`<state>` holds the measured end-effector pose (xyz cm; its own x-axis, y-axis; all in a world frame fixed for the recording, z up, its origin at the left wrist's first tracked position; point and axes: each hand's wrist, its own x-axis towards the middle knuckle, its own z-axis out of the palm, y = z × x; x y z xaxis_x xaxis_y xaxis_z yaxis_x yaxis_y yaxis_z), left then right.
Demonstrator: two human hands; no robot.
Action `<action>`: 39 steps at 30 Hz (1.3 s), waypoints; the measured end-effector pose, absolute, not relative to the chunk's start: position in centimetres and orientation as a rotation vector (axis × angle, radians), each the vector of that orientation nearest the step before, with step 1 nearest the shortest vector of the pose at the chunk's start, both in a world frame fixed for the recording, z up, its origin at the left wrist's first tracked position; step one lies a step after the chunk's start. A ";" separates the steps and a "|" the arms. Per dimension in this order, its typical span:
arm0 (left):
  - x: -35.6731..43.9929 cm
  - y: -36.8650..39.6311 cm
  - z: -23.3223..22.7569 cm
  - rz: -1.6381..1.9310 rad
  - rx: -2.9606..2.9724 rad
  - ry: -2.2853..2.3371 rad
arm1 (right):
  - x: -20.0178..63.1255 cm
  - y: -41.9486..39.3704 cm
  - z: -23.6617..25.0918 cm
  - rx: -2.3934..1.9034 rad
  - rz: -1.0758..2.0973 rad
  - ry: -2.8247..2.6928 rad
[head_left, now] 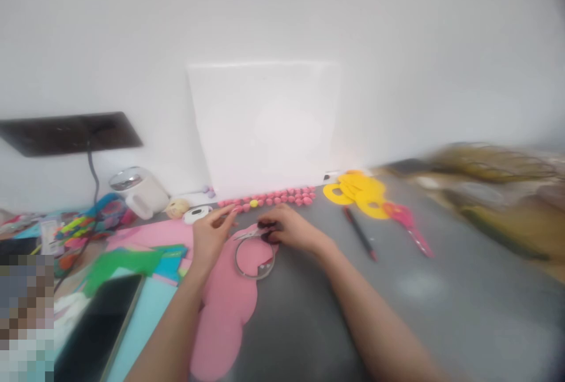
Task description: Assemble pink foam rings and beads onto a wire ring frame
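Pink sheet (225,311) blurred | right hand (289,232) grips scissors (253,233) | left hand (209,238) open, flat on it

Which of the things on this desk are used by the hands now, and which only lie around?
In use:
- left hand on the pink foam sheet
- right hand holding small scissors
- metal ring on the pink sheet

Lying about:
- yellow foam rings
- pink-handled scissors
- red pen
- row of pink beads
- white mug
- dark tablet
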<state>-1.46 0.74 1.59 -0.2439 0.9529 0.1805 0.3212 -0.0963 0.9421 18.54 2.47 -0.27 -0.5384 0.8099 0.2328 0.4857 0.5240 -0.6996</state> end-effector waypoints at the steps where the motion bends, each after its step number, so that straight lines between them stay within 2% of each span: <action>1: -1.4 0.7 1.6 1.374 1.413 1.579 | 19.0 2.6 -0.1 -1.059 0.802 -2.176; 9: -0.6 0.4 1.1 1.411 1.491 1.472 | 20.3 2.7 0.8 -1.148 1.196 -1.900; 16: -0.1 0.1 0.4 1.346 1.660 1.427 | 18.0 2.2 -0.2 -1.537 0.721 -2.088; 23: 0.0 -0.1 0.2 1.364 1.809 1.384 | 17.3 2.2 -0.4 -1.631 0.734 -1.979; 32: 0.1 -0.6 0.4 1.523 1.900 1.415 | 17.6 2.4 0.1 -1.361 1.138 -1.529; 36: -0.2 -0.4 0.8 1.857 1.559 1.617 | 16.6 1.7 1.2 -0.965 1.280 -1.292; 39: -0.6 0.2 1.0 1.947 1.217 1.749 | 15.7 1.0 2.0 -0.834 1.272 -1.270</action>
